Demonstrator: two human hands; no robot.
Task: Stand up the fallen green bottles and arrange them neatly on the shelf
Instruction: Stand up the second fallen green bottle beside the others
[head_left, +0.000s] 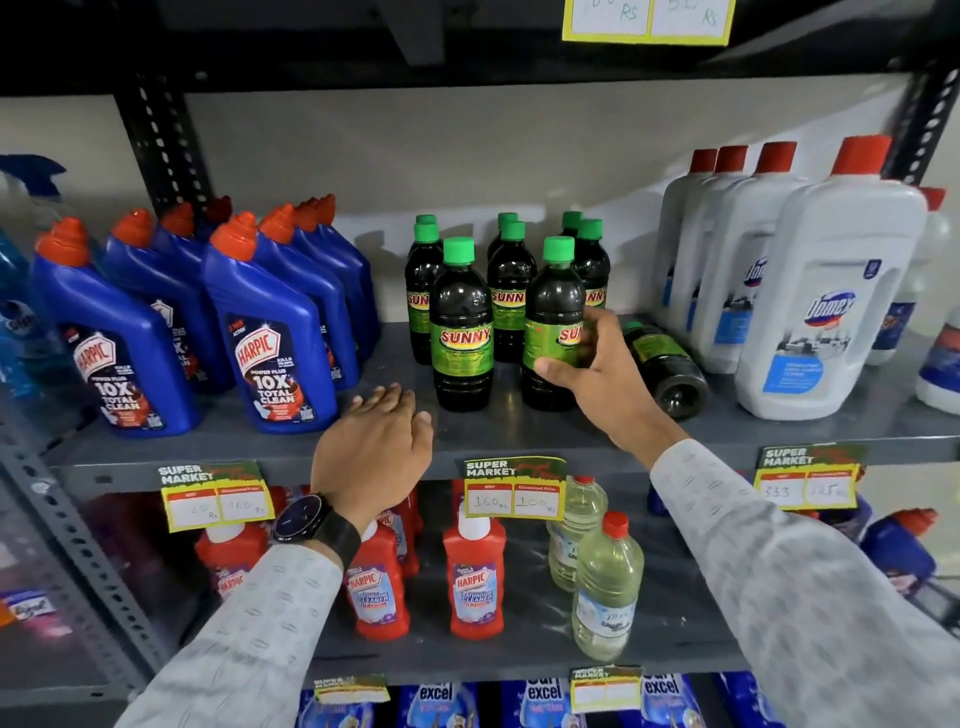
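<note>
Here, right grip (597, 364) closed round upright front bottle (551, 322), fallen bottle (667, 366) just beside, left grip (376, 447) open, empty.

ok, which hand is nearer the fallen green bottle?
Right. The right hand grips an upright green bottle just left of the fallen bottle; the left hand rests at the shelf edge, further left.

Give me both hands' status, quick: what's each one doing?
Left hand: open, flat, palm down at the shelf edge, holding nothing.
Right hand: closed around an upright green bottle, front row.
</note>
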